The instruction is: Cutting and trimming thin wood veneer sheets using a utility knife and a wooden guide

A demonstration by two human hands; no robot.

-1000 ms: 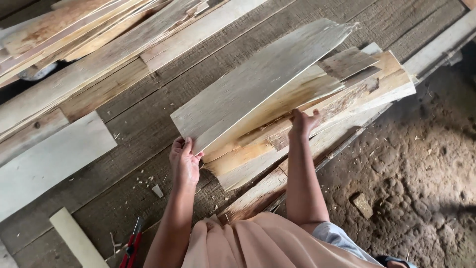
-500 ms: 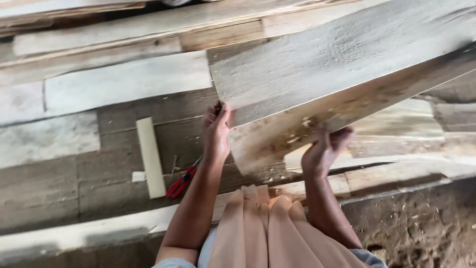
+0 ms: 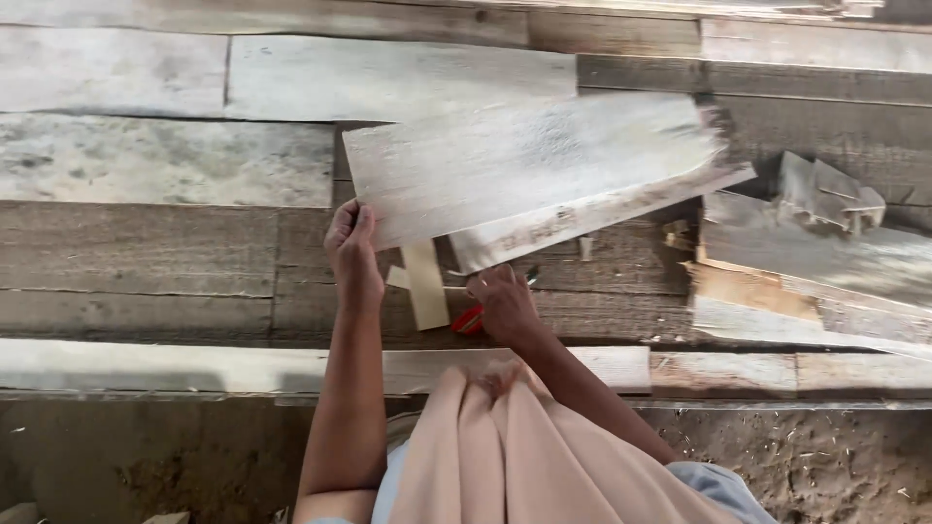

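Note:
My left hand [image 3: 353,254] grips the near left corner of a pale, thin wooden board [image 3: 529,160], held flat above the plank floor. Under that board lies a second thin board [image 3: 582,218], and my right hand [image 3: 503,303] holds its near end. A small light wooden strip [image 3: 424,284] lies on the floor between my hands. A red-handled tool [image 3: 470,321] peeks out by my right hand, mostly hidden. A pinkish cloth [image 3: 524,446] covers my lap below.
Weathered planks [image 3: 146,252] make up the floor. A pile of split board pieces [image 3: 806,262] lies at the right. Pale boards [image 3: 291,78] lie further away. A long pale beam [image 3: 194,369] edges the floor; dirt ground [image 3: 825,466] shows beyond it, below.
The view has swung left. The boards in my hands have been carried away from the pile at the right and now hang level over the floor planks.

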